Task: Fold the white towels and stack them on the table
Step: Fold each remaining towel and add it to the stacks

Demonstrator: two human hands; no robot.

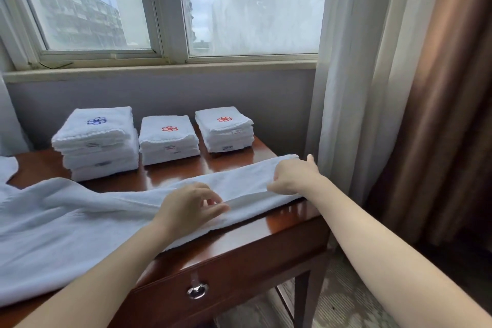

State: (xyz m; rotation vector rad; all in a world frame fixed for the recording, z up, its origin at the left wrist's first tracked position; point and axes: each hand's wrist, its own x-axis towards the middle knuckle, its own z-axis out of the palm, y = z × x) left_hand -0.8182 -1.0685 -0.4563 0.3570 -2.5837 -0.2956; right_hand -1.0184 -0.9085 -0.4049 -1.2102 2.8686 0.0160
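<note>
- Done: three stacks (169,138) at 12 o'clock on the table (239,242).
- Remaining: one towel (66,221), spread from 9 to 3 o'clock, not yet folded.
- Right hand (292,178) has its fingers curled on the towel end at 2 o'clock.
- Left hand (191,205) rests mid-towel — pinch cannot be told.

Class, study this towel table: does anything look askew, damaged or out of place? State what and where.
The left stack sits unevenly, its layers shifted rather than flush, unlike the middle stack and right stack. On the window frame, lower left, the sealant looks cracked and lifting. Nothing is spilled.
</note>
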